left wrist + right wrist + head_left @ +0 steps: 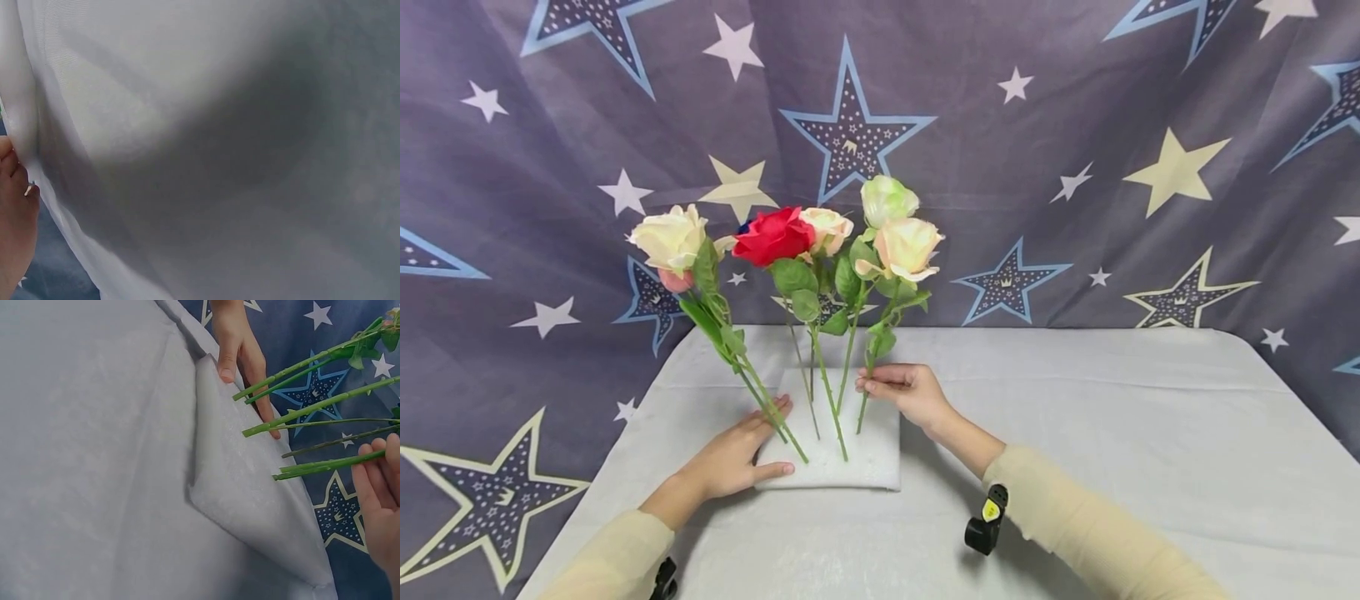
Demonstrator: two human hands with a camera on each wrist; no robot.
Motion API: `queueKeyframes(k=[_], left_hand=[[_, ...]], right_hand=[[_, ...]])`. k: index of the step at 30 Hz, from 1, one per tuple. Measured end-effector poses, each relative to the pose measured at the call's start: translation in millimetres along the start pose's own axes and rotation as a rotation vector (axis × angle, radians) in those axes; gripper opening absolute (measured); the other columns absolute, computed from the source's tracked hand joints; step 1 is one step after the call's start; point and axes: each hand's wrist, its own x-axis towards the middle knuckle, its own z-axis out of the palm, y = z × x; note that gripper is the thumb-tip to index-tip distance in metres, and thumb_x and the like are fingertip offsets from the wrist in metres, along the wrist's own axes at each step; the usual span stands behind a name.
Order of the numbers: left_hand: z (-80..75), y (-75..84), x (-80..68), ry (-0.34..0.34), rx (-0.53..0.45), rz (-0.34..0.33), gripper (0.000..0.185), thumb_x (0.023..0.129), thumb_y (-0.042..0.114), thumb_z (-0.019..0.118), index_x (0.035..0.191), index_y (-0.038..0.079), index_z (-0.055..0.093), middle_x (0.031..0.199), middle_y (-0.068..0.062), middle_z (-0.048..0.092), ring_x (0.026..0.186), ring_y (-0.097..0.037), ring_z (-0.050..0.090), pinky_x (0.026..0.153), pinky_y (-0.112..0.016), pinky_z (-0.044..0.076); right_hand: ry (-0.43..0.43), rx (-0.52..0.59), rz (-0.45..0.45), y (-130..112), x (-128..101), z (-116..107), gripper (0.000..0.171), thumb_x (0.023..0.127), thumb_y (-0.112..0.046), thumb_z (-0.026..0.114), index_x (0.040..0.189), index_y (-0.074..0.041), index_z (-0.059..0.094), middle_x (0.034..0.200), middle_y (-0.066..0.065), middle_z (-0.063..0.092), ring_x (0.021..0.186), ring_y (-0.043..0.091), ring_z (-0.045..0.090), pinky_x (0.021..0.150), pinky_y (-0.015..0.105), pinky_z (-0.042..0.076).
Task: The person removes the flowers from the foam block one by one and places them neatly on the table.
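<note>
A white foam block (872, 457) lies on the table with several artificial roses standing in it: a cream one (670, 237), a red one (772, 236) and a pale green one (887, 198) among them. My left hand (752, 442) rests flat on the block's left end, thumb along its front edge; that hand (240, 356) also shows in the right wrist view. My right hand (883, 385) pinches the green stem (325, 465) of the peach rose (906, 246) just above the foam (244, 487). The left wrist view shows only blurred white cloth and the edge of my left hand (12, 219).
A pale grey cloth covers the table (1112, 417). Behind it hangs a purple backdrop with stars (1075, 167). A black wrist camera (988, 517) sits on my right sleeve.
</note>
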Motion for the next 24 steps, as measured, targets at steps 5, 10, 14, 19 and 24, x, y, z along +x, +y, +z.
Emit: queueKeyframes(k=[5,10,14,19,24], left_hand=[[-2.1,2.2,-0.4,-0.003,0.005,-0.003,0.09,0.085,0.06,0.06,0.151,0.006,0.029,0.157,-0.015,0.031,0.14,-0.04,0.038,0.115,-0.054,0.034],[-4.6,3.2,0.4,-0.006,0.004,-0.003,0.091,0.083,0.06,0.062,0.149,0.005,0.032,0.155,-0.017,0.033,0.139,-0.041,0.039,0.114,-0.055,0.035],[-6.4,3.1,2.6,0.001,0.003,-0.001,0.091,0.082,0.061,0.063,0.148,0.005,0.036,0.155,-0.016,0.035,0.139,-0.04,0.039,0.114,-0.054,0.035],[-7.3,2.8,3.3,-0.006,0.0,-0.007,0.091,0.081,0.062,0.063,0.147,0.005,0.037,0.155,-0.015,0.036,0.14,-0.038,0.039,0.114,-0.054,0.035],[-8.0,3.5,3.4,-0.011,0.005,0.0,0.091,0.081,0.062,0.063,0.147,0.004,0.038,0.154,-0.016,0.036,0.14,-0.039,0.039,0.114,-0.054,0.035]], right_hand=[[-0.046,0.047,-0.053,-0.9,-1.3,-0.7,0.031,0.086,0.01,0.062,0.113,0.023,0.056,0.112,0.036,0.06,0.081,0.001,0.072,0.088,0.03,0.059],[-0.066,0.079,-0.063,-3.1,-2.7,-0.1,0.031,0.085,0.013,0.06,0.112,0.026,0.054,0.115,0.041,0.054,0.08,0.001,0.072,0.087,0.031,0.059],[-0.062,0.073,-0.073,-5.2,-2.9,0.2,0.031,0.083,0.014,0.061,0.111,0.026,0.055,0.114,0.04,0.056,0.079,0.001,0.072,0.086,0.031,0.059],[-0.062,0.041,-0.076,-7.3,-3.9,0.6,0.03,0.082,0.011,0.065,0.108,0.023,0.059,0.109,0.033,0.062,0.079,0.003,0.073,0.087,0.032,0.059],[-0.052,-0.012,-0.071,-8.1,-4.4,0.7,0.028,0.082,0.007,0.069,0.106,0.019,0.063,0.106,0.028,0.067,0.08,0.005,0.073,0.087,0.031,0.059]])
